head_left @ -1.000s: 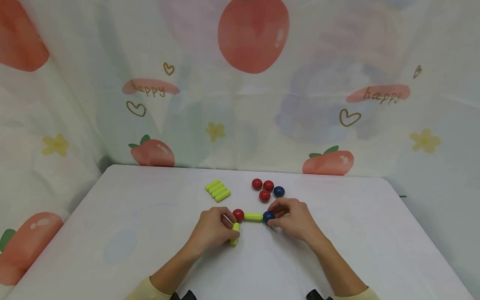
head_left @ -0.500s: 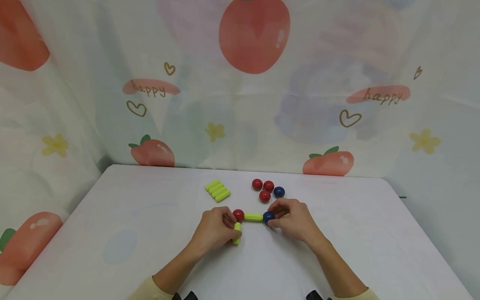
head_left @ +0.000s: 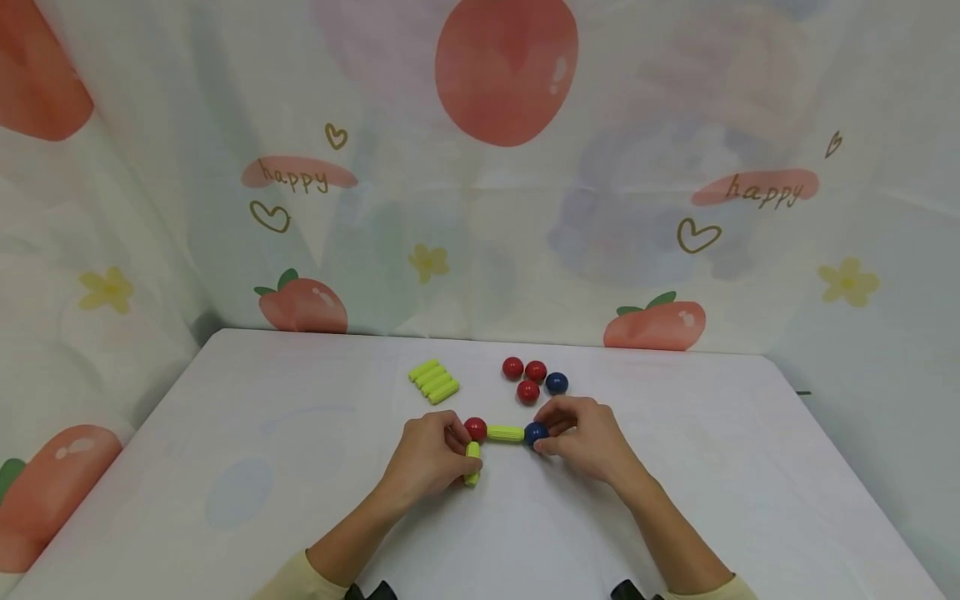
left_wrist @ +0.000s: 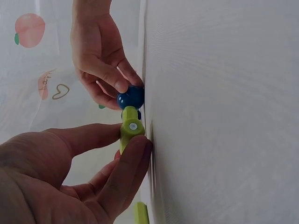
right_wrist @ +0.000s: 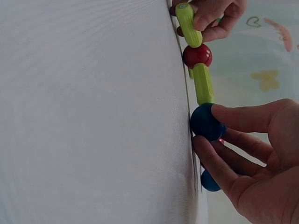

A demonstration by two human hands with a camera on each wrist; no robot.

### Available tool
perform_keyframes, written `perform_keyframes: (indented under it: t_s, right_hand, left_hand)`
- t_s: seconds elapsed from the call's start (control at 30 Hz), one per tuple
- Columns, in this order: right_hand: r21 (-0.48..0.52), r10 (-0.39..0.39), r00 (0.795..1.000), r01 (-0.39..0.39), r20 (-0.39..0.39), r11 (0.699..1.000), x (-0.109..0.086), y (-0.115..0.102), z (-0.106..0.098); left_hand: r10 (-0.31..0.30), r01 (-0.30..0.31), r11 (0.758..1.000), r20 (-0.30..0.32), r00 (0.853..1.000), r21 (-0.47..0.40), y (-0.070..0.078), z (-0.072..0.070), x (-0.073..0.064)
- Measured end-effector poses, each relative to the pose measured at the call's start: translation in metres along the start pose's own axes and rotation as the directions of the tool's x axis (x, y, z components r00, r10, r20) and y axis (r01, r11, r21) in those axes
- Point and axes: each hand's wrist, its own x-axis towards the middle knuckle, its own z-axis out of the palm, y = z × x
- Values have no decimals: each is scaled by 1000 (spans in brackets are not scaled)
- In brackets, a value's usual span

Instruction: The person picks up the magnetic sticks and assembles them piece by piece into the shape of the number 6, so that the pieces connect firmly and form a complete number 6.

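My left hand (head_left: 429, 457) pinches a yellow-green ribbed rod (head_left: 472, 464) between thumb and fingers. Its far end meets the red ball (right_wrist: 197, 56), as the right wrist view shows. From that ball a second yellow-green rod (head_left: 506, 434) runs right to a blue ball (head_left: 536, 434). My right hand (head_left: 588, 440) grips this blue ball with thumb and fingertips. The left wrist view shows a small round pale spot on the near end of the held rod (left_wrist: 133, 126). Left fingers partly hide the red ball there.
Several yellow-green rods (head_left: 434, 382) lie side by side behind my left hand. Behind my right hand sit three loose red balls (head_left: 528, 392) and another blue ball (head_left: 557, 383). A white table (head_left: 225, 400) bears everything, with a printed curtain (head_left: 510, 250) at its back edge.
The rod in my left hand has shifted slightly right and forward, closer to the red ball. My right hand stays on the blue ball.
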Motion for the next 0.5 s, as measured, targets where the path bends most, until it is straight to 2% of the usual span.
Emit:
perform_keyframes:
  t_s: [0.2, 0.5]
  right_hand:
    - [-1, -3, 1000, 3, 2, 1000, 0, -1, 0]
    - [-6, -2, 1000, 2, -1, 1000, 0, 0, 0]
  left_hand:
    - [15, -16, 1000, -20, 1000, -13, 0, -1, -2]
    - [7, -8, 1000, -16, 1000, -2, 1, 0, -1]
